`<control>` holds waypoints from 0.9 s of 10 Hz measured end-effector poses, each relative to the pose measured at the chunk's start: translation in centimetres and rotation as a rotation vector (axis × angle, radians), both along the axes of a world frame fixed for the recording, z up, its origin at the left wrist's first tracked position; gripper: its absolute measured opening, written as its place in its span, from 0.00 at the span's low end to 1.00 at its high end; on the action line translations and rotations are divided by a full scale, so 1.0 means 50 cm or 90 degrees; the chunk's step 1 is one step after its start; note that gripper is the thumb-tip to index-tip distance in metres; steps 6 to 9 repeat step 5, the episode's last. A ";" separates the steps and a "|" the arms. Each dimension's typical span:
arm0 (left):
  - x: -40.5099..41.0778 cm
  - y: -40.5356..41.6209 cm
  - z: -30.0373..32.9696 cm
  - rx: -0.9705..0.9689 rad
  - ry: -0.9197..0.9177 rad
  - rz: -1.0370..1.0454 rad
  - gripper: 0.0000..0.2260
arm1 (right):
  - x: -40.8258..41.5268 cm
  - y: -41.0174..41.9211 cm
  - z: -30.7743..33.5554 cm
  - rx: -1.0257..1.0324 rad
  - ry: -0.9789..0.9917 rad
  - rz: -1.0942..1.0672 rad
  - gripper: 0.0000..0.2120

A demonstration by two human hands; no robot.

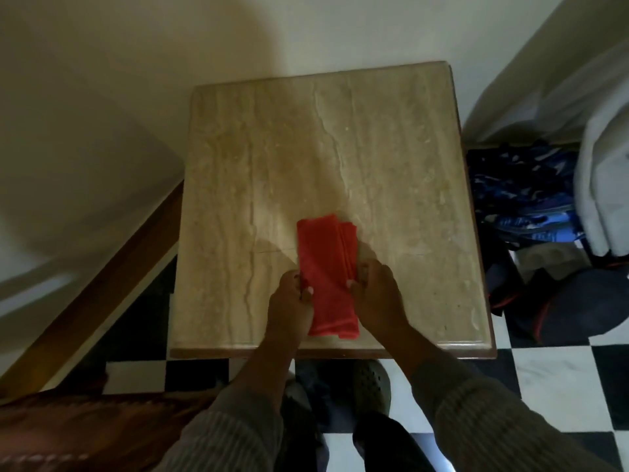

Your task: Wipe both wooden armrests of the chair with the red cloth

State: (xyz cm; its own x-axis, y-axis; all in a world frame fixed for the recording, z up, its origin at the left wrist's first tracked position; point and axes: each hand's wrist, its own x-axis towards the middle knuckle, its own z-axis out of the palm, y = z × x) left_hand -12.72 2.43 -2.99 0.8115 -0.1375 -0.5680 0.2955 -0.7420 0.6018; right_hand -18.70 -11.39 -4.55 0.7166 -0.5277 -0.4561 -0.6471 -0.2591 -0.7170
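The red cloth (326,277) is folded into a long narrow strip, bright red with a soft, towel-like nap; several layered fold edges run lengthwise down its right side, and its far end is slightly uneven where the layers do not line up.

It lies flat on a square table (391,172) with a beige, veined, marble-like top and a rounded edge over a dark wooden rim; the cloth sits on the near half of the table, close to the near edge and a little left of the table's middle. Beyond the table stands a plain cream wall; left of the table a wooden skirting runs diagonally along the floor; below the table's near edge the floor (551,376) is black-and-white chequered tile; right of the table lie a blue patterned bag (520,192) and white fabric (602,185); near the table's left front corner a dark reddish wooden surface (85,427) shows, blurred.

The left hand (289,301) pinches the cloth's left edge about halfway along, thumb on top, fingers curled closed on the fabric; the right hand (377,291) grips the right edge opposite it, thumb pressed on the cloth and fingers curled closed at the folded side; the cloth runs between the two hands, its near end reaching past them toward the table's edge.
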 end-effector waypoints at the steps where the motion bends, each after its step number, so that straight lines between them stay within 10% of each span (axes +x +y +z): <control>1: -0.016 0.040 -0.008 0.039 0.010 -0.023 0.17 | -0.025 0.013 -0.013 -0.045 -0.010 0.003 0.13; 9: 0.017 0.046 0.039 0.093 -0.087 -0.276 0.22 | -0.010 0.032 0.048 -0.116 0.103 0.095 0.18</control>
